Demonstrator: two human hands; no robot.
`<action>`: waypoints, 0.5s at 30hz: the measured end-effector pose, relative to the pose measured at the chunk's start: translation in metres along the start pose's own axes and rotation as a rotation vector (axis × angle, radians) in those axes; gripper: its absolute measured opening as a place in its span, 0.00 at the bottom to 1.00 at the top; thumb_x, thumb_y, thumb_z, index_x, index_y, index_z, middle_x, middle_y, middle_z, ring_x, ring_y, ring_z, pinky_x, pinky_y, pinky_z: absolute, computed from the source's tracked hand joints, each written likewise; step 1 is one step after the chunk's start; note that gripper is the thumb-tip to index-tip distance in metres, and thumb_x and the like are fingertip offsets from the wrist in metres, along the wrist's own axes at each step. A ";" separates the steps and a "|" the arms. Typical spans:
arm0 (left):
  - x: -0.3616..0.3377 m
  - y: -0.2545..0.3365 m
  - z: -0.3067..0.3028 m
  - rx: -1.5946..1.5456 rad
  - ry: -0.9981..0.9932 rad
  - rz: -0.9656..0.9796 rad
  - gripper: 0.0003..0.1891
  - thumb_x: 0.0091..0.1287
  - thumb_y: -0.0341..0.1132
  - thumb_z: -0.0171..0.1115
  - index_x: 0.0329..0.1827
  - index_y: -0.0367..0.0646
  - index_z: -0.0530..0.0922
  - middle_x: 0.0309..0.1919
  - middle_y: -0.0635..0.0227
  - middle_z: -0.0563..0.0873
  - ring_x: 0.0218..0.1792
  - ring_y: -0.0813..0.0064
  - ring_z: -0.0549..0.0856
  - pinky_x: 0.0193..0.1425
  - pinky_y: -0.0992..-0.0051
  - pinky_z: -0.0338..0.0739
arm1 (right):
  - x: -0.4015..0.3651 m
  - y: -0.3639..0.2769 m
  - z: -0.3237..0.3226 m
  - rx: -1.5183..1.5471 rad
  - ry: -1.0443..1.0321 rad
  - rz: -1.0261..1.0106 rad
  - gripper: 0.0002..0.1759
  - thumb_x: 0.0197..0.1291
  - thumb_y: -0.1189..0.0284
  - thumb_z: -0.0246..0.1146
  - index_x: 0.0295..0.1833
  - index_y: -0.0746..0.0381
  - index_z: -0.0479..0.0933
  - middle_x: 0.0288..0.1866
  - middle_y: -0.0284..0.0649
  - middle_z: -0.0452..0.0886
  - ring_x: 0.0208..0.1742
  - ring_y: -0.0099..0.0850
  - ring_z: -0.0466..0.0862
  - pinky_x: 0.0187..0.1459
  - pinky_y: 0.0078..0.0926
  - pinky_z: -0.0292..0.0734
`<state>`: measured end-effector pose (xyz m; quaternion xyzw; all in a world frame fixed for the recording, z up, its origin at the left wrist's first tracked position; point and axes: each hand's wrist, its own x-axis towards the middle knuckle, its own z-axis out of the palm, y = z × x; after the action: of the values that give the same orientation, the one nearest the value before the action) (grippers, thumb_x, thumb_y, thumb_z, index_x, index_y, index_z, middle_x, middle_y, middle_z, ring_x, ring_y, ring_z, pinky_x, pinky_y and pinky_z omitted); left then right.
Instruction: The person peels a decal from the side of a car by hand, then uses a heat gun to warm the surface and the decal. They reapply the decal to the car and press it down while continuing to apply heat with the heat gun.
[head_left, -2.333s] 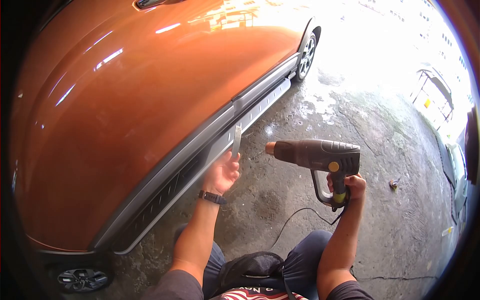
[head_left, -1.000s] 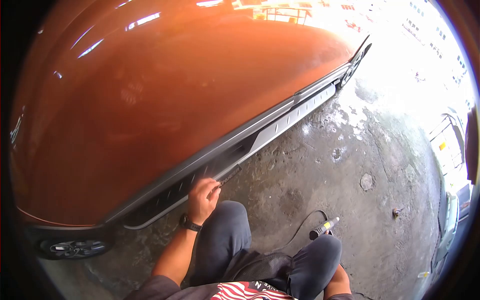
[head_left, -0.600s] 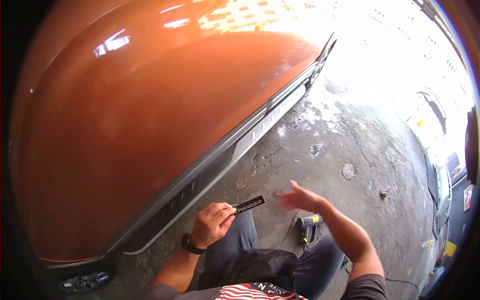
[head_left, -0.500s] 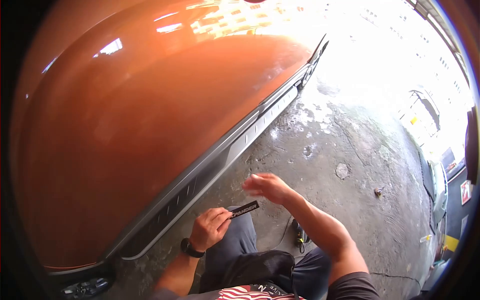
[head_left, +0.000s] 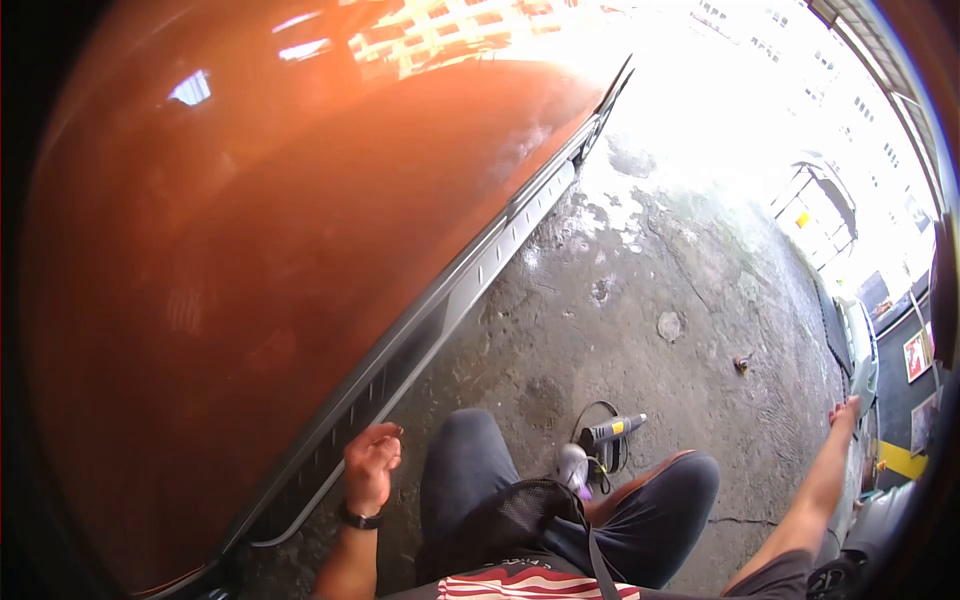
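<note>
- Orange car (head_left: 250,250) filled the left; its side step (head_left: 470,280) edged open concrete floor (head_left: 650,250) (roomy rightward).
- Heat gun (head_left: 612,431) lay on the floor between the knees (head_left: 470,440).
- Left hand (head_left: 370,465), loosely curled by the step, no longer held the badge.
- Right hand (head_left: 845,410) had swung far right; grip unclear.

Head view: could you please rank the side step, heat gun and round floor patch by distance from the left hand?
1. Side step, just beside the left hand.
2. Heat gun, on the floor rightward.
3. Round floor patch, farther up-right.
</note>
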<state>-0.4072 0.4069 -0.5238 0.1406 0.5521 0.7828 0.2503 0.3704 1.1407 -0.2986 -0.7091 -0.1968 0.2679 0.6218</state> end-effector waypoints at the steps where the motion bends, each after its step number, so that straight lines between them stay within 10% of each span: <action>1: 0.005 -0.008 0.004 -0.514 -0.026 -0.324 0.11 0.69 0.28 0.71 0.53 0.45 0.88 0.49 0.63 0.88 0.36 0.76 0.81 0.35 0.75 0.73 | -0.038 0.015 0.001 -0.043 -0.152 -0.128 0.26 0.72 0.53 0.57 0.71 0.49 0.74 0.61 0.36 0.83 0.63 0.34 0.79 0.55 0.43 0.73; 3: 0.022 -0.018 0.023 -0.828 -0.142 -0.540 0.13 0.74 0.31 0.68 0.60 0.49 0.87 0.50 0.62 0.89 0.37 0.76 0.80 0.36 0.76 0.73 | -0.131 0.044 0.002 -0.069 -0.457 -0.395 0.27 0.72 0.54 0.57 0.73 0.48 0.75 0.61 0.34 0.82 0.62 0.32 0.79 0.56 0.48 0.72; 6: 0.045 -0.020 0.062 -0.874 -0.218 -0.705 0.15 0.75 0.33 0.68 0.62 0.49 0.85 0.50 0.64 0.89 0.38 0.77 0.80 0.37 0.77 0.73 | -0.330 0.094 0.052 -0.402 -1.067 -0.742 0.22 0.72 0.65 0.62 0.69 0.56 0.78 0.57 0.35 0.87 0.53 0.28 0.86 0.55 0.25 0.78; 9: 0.061 -0.022 0.099 -0.849 -0.200 -0.776 0.15 0.75 0.34 0.67 0.63 0.49 0.84 0.49 0.66 0.89 0.38 0.78 0.80 0.36 0.77 0.72 | -0.532 0.126 0.092 -0.598 -1.472 -1.692 0.30 0.44 0.78 0.77 0.58 0.60 0.82 0.62 0.44 0.86 0.65 0.44 0.84 0.67 0.43 0.77; 15: 0.073 -0.031 0.131 -0.785 -0.237 -0.792 0.14 0.76 0.34 0.65 0.62 0.58 0.88 0.54 0.67 0.88 0.39 0.79 0.78 0.36 0.79 0.70 | -0.656 0.215 0.149 -0.088 -2.397 -1.658 0.23 0.51 0.71 0.74 0.55 0.58 0.82 0.82 0.49 0.67 0.53 0.39 0.85 0.51 0.39 0.81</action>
<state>-0.3953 0.5590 -0.5111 -0.0938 0.1984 0.7544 0.6186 -0.2449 0.8226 -0.4344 0.2315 -0.9388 0.2520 0.0395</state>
